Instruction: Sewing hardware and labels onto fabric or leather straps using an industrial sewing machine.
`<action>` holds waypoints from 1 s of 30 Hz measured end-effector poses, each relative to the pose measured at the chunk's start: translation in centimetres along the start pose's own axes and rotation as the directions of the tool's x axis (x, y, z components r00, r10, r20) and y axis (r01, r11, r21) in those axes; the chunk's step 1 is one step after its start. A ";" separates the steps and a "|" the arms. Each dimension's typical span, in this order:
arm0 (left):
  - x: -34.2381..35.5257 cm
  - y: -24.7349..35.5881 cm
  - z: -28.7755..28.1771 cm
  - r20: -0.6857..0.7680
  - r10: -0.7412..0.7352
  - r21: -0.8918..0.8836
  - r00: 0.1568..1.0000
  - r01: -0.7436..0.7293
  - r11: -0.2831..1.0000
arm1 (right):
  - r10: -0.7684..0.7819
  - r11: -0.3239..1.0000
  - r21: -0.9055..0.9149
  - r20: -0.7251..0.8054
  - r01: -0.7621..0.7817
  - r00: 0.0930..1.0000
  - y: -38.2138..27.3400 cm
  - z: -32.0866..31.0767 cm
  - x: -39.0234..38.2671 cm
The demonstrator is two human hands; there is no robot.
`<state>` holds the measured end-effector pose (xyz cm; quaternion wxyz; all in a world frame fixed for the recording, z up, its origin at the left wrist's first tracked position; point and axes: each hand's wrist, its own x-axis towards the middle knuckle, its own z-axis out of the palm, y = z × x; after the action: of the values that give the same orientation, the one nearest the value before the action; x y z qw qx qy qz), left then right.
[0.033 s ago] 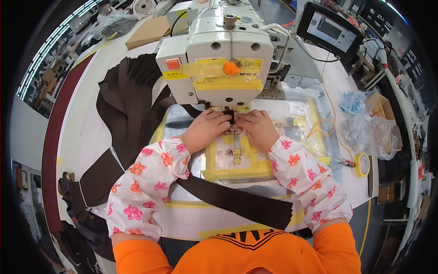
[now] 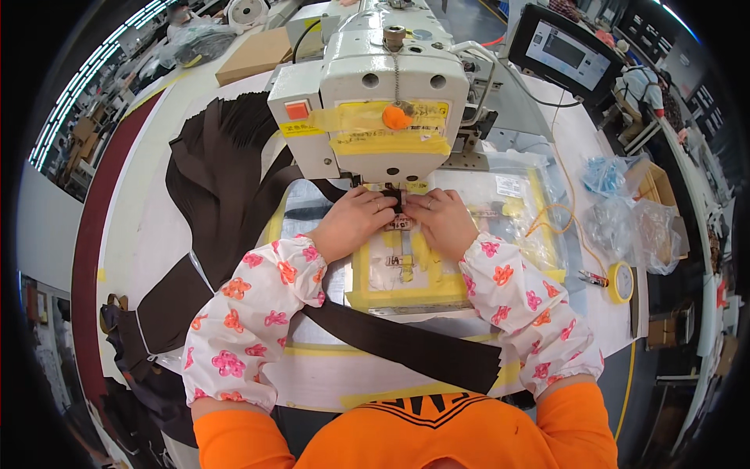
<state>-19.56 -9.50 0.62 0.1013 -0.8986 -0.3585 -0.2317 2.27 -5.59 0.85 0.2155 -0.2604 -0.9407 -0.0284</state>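
Observation:
Beneath the head of a white industrial sewing machine (image 2: 391, 78), my two hands meet at a small dark piece of fabric (image 2: 394, 199). My left hand (image 2: 355, 221) comes in from the left, its bent fingers pressed together on the piece's left side. From the other side my right hand (image 2: 443, 221) pinches at its right edge, thumb and fingertips close together. The fingertips partly hide the piece. A dark brown fabric strip (image 2: 293, 176) runs to the machine from the left. Another stack of dark brown strips (image 2: 406, 344) lies in front, passing under my left forearm.
A large fanned bundle of dark strips (image 2: 211, 164) lies left, tied with white bands. Yellow-taped clear templates (image 2: 422, 293) cover the work surface. On the right are a screen (image 2: 566, 53), a yellow tape roll (image 2: 621, 282), an orange cord (image 2: 574, 211) and plastic bags (image 2: 617, 223).

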 end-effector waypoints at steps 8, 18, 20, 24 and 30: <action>0.2 0.3 0.4 -0.031 0.006 -0.025 0.999 -0.007 1.000 | 0.000 1.000 0.015 -0.020 0.000 1.000 -0.3 -0.8 -0.2; -0.5 0.0 -0.2 0.038 -0.225 -0.079 0.974 0.227 0.971 | 0.033 0.999 0.001 0.007 -0.033 0.999 0.8 -0.3 1.1; -0.4 0.0 -0.2 0.054 -0.248 -0.086 0.967 0.252 0.964 | 0.051 0.999 0.005 0.022 -0.051 0.998 0.9 -0.5 1.3; -0.3 0.1 -0.5 0.004 -0.235 -0.079 0.972 0.234 0.969 | 0.072 0.997 0.002 0.018 -0.072 0.997 1.0 -0.1 1.0; 0.0 -2.1 -1.8 -0.135 -0.315 0.142 0.939 0.333 0.932 | 0.110 0.993 0.039 -0.005 -0.110 0.994 1.3 0.6 0.3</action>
<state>-21.57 -8.61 2.22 0.1545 -0.8017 -0.5135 -0.2643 2.50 -4.23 0.37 0.2251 -0.3075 -0.9245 0.0006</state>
